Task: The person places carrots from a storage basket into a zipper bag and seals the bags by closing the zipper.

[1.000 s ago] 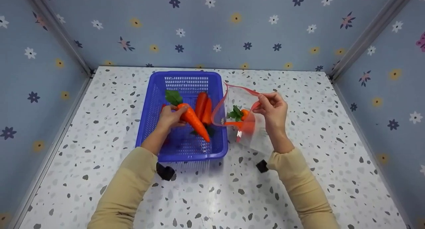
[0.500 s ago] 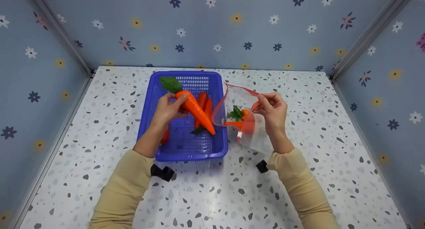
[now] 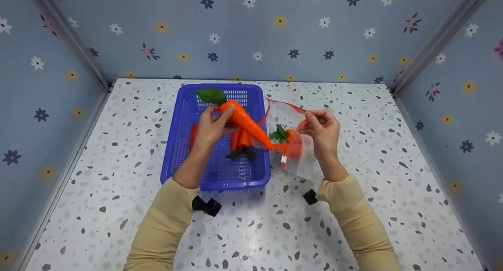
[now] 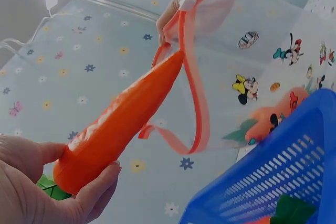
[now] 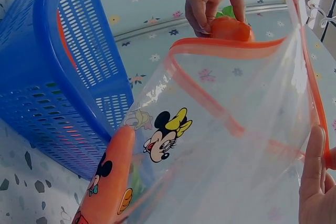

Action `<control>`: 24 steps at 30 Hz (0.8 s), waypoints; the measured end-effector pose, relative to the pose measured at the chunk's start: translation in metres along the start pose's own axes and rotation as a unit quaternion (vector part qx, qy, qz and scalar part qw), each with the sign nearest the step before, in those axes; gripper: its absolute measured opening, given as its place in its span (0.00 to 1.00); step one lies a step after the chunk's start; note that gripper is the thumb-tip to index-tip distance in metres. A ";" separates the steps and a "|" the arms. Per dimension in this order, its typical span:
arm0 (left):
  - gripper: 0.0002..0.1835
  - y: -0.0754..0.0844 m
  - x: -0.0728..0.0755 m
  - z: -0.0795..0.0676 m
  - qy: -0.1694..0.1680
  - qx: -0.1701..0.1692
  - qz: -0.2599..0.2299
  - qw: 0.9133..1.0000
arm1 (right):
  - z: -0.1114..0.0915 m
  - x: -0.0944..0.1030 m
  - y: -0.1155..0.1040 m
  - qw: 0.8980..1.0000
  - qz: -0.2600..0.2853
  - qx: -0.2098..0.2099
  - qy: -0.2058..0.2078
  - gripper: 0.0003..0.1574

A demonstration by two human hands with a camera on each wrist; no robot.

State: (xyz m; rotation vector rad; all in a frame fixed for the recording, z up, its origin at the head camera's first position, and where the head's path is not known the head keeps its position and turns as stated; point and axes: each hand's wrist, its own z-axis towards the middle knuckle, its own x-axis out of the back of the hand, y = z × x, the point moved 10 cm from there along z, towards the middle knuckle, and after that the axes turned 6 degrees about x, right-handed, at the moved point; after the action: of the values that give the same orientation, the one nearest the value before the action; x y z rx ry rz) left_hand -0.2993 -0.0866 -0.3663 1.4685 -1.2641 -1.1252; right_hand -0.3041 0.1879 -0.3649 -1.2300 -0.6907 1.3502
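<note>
My left hand [image 3: 212, 127] pinches an orange carrot [image 3: 247, 121] near its thick leafy end. Its tip points down to the right, at the mouth of a clear zip bag [image 3: 285, 108] with a red-orange edge. In the left wrist view the carrot's tip [image 4: 176, 64] overlaps the bag's rim. The bag's edge is held between thumb and fingers of my right hand [image 3: 324, 131], which keeps the mouth apart. Inside the bag lies an orange carrot [image 5: 115, 166] with green leaves; cartoon prints cover the film in front of it.
A blue plastic basket [image 3: 171, 149] stands left of the bag, with more orange and red carrots [image 3: 244, 139] in it. Patterned walls [image 3: 251, 27] enclose the speckled table [image 3: 346, 231] at the back and sides.
My left hand has lifted the carrot from over the basket and carried it right and upward, so its tip now reaches the bag's mouth. The right hand has stayed in place.
</note>
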 end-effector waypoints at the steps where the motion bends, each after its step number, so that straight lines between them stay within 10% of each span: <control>1: 0.22 0.000 -0.002 0.000 0.000 -0.003 -0.010 1.000 | 0.000 0.000 0.000 1.000 -0.001 0.000 0.000 0.07; 24: 0.21 -0.011 -0.040 -0.002 0.022 -0.070 -0.053 0.996 | 0.000 0.001 0.002 1.000 -0.003 -0.004 0.004 0.09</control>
State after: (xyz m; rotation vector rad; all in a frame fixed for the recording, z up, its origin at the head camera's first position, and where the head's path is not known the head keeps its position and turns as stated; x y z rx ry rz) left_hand -0.2982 -0.0454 -0.3729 1.4607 -1.0658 -1.2196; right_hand -0.3045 0.1881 -0.3675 -1.2381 -0.6940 1.3386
